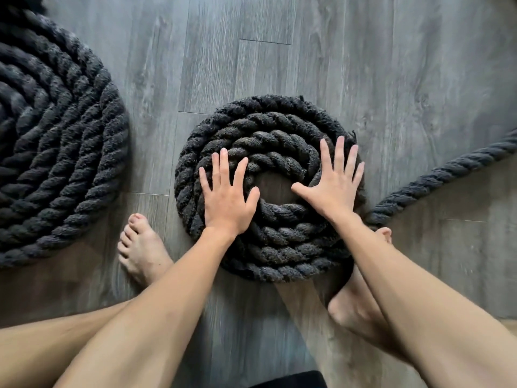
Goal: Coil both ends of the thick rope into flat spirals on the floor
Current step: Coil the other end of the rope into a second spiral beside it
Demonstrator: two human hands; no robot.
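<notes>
The thick rope (436, 177), dark grey and coarsely twisted, lay on a grey wood-plank floor (363, 65). At the centre of the view, one end was wound into a small spiral (279, 242) of several turns lying flat. A round patch of bare floor showed in its middle.

The left hand (226, 197) lay palm down on this spiral at about its nine o'clock side. Its fingers were straight and spread, gripping nothing, and pointed toward twelve o'clock. The right hand (333, 189) lay the same way at about three o'clock, flat and open with the fingers fanned over the outer turns. Both thumbs pointed inward toward the bare middle, well apart from each other.

From about four o'clock on the small spiral, just under the right wrist, the rope left the coil. It ran loose across the floor and curved up to the frame's edge at about three o'clock.

At nine o'clock in the view lay a large spiral (56, 141) of many tight turns, flat on the floor and cut off by the left edge. It lay near the small spiral, with a strip of floor between them.

A bare left foot (142, 253) stood in that gap at about seven o'clock from the small spiral. A bare right foot (352, 301) sat at about five o'clock, against the coil's outer turn, partly hidden by the right forearm. A dark thing (291, 380) at six o'clock on the frame's edge was too cropped to identify.
</notes>
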